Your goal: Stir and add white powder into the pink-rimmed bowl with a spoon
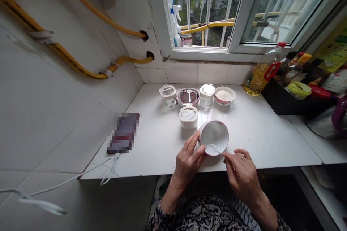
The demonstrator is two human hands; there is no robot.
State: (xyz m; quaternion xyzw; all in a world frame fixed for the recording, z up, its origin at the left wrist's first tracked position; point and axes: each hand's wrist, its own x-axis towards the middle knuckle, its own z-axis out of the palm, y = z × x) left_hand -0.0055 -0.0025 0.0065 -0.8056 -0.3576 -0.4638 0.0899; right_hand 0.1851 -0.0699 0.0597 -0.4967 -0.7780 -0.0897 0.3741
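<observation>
My left hand (189, 157) grips the left side of a white bowl (215, 133), which is tilted toward me at the counter's front. In my right hand (241, 169), the fingers pinch the handle of a small spoon (214, 148) whose head rests low inside the bowl. What lies in the bowl looks whitish, and I cannot tell it from the bowl's wall. Just behind the bowl stands a lidded white container (188, 117). Farther back are a clear-lidded bowl of dark red stuff (188, 96), two more lidded containers (168, 95) and a bowl of white powder (224, 95).
A blurred-out dark phone-like slab (123, 133) with a white cable (110, 171) lies at the left. An oil bottle (260, 72) and a black box (282, 97) of bottles stand at the back right. A kettle (325, 124) is at the right edge. The counter's front edge runs before me.
</observation>
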